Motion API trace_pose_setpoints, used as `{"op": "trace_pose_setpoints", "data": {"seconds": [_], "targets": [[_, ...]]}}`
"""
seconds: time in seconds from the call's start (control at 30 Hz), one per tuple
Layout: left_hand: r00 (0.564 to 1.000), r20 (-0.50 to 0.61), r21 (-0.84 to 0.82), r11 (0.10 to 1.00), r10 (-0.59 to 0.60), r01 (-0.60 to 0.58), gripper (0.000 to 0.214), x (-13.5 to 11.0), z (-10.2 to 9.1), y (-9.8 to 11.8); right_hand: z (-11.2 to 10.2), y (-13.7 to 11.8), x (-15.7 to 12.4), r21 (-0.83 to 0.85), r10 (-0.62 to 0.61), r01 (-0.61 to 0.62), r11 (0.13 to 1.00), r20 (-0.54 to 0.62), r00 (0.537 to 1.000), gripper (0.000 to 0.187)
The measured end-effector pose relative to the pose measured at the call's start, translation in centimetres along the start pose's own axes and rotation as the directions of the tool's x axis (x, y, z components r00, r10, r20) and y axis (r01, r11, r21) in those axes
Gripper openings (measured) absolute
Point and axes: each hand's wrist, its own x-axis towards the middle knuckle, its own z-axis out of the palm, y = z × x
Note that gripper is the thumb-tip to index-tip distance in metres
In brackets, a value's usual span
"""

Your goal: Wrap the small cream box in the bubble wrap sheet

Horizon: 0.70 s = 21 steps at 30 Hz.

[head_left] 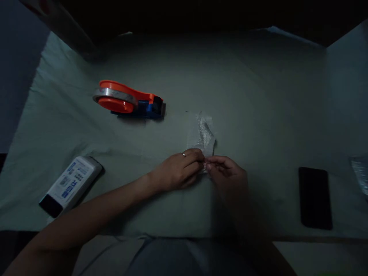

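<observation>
A small piece of bubble wrap [206, 132], clear and crinkled, lies on the cloth-covered table in front of me. My left hand [184, 168], with a ring on one finger, presses its curled fingers on the near end of the wrap. From the other side, my right hand [228, 174] pinches the same end between thumb and fingertips. The two hands almost touch there. A little pinkish spot shows between the fingertips, too small to name. Farther back on the left stands an orange and blue tape dispenser [129, 99] with a roll of tape.
A white box-shaped item with blue print [71, 184] lies at the left, beside my left forearm. At the right rests a black phone [315, 198]. Shiny plastic [360, 172] shows at the right edge. A dark panel [201, 15] borders the table's back.
</observation>
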Motion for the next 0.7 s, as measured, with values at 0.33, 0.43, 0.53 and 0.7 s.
{"op": "trace_pose_setpoints", "data": {"seconds": [0.33,0.43,0.53,0.7], "targets": [[0.975,-0.170,-0.087,0.987,-0.146,0.133,0.010,-0.6,0.5,-0.3,0.4,0.1,-0.4,-0.326,-0.382,0.394,0.859,0.101,0.918,0.013],[0.956,-0.134,-0.186,0.954,-0.259,0.233,0.012,-0.8,0.6,0.0,0.6,0.7,-0.7,-0.271,-0.348,0.341,0.900,0.021,0.937,0.012],[0.967,-0.076,-0.278,0.936,-0.245,0.215,0.014,-0.9,0.6,0.0,0.7,1.4,-1.0,-0.131,-0.212,0.195,0.972,-0.129,0.969,0.020],[0.973,-0.037,-0.321,0.924,-0.230,0.206,0.014,-0.6,0.5,-0.4,0.2,1.1,-0.8,0.063,-0.057,0.060,0.996,-0.052,0.997,0.013]]}}
